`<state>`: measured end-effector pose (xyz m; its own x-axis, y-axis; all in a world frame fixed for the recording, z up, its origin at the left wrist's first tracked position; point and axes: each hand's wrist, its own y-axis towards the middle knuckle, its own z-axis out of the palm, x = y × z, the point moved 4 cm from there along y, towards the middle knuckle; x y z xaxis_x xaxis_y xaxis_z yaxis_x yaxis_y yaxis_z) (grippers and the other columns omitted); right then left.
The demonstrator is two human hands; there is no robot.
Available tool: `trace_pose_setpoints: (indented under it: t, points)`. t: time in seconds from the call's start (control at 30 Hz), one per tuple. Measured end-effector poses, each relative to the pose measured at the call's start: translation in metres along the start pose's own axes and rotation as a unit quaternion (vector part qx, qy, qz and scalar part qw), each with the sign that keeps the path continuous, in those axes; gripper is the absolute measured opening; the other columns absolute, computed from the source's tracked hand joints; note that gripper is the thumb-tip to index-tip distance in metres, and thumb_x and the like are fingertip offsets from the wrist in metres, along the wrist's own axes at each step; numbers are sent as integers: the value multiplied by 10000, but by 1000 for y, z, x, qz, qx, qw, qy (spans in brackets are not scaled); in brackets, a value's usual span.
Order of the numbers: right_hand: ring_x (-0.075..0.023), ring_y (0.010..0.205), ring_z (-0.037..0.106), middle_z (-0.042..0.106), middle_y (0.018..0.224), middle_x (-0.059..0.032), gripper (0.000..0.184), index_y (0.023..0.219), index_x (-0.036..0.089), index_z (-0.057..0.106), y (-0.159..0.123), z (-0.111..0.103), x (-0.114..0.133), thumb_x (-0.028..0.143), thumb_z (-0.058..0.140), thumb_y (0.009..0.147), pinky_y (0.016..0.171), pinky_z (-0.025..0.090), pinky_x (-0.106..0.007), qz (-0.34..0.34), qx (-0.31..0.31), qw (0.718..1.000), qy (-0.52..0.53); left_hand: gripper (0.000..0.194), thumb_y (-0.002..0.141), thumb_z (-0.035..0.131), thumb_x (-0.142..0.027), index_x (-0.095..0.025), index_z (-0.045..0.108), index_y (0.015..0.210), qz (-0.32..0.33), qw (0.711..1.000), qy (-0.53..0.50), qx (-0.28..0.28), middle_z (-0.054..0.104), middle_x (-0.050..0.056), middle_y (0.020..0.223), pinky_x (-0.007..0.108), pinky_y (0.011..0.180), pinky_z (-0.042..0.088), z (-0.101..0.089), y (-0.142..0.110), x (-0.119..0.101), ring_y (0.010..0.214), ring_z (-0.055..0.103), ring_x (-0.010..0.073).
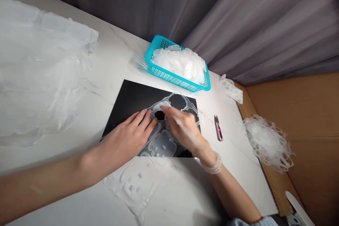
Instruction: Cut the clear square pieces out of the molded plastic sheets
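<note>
My left hand rests with its fingertips on a clear moulded plastic sheet, which lies on a black board. The sheet has rounded cut-out shapes, and a dark hole shows just past my left fingertips. My right hand is over the sheet's upper right part, gripping a thin pale tool that looks slightly blurred. A beaded bracelet circles my right wrist. The hands are close together, and they hide the middle of the sheet.
A turquoise plastic basket full of clear pieces stands behind the board. Pink-handled thread snips lie to the right. Further right are a tangle of plastic trimmings and a cardboard box wall. Stacked clear sheets cover the table's left side.
</note>
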<state>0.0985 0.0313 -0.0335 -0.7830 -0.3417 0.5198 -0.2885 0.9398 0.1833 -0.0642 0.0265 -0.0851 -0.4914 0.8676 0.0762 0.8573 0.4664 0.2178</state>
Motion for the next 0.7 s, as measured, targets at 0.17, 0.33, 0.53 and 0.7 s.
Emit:
trace_pose_setpoints:
  t: [0.17, 0.33, 0.53, 0.7]
  points:
    - [-208, 882, 738, 751, 947, -74, 220, 1058, 210, 699, -25, -79, -92, 347, 601, 917, 738, 603, -308, 224, -246, 909, 252, 546, 866, 484, -44, -3, 456, 1410, -6, 1000, 1, 2, 477, 291, 1438, 484, 1079, 420, -4, 1, -2, 1344, 462, 390]
    - [-215, 774, 751, 749, 840, -66, 239, 1011, 199, 698, -46, -95, -122, 394, 639, 885, 693, 633, -348, 283, -207, 879, 322, 396, 908, 462, -102, -84, 600, 1279, -43, 986, -157, -31, 606, 217, 1317, 541, 1096, 377, -17, 9, 9, 1288, 519, 357]
    - [-228, 906, 746, 752, 1033, -63, 241, 1042, 263, 711, -33, -69, -18, 433, 573, 942, 818, 630, -412, 188, -139, 909, 345, 499, 1001, 319, -465, -151, 650, 1204, -215, 742, -635, 1, 719, 128, 1139, 426, 932, 536, -31, 23, 31, 1104, 657, 274]
    - [-241, 942, 740, 766, 1003, -63, 245, 1097, 273, 711, -23, -55, 33, 393, 540, 969, 865, 603, -431, 119, 61, 928, 349, 503, 925, 498, -559, -151, 700, 1138, -272, 402, -868, 99, 733, 152, 1128, 416, 891, 561, -17, 22, 19, 1048, 695, 288]
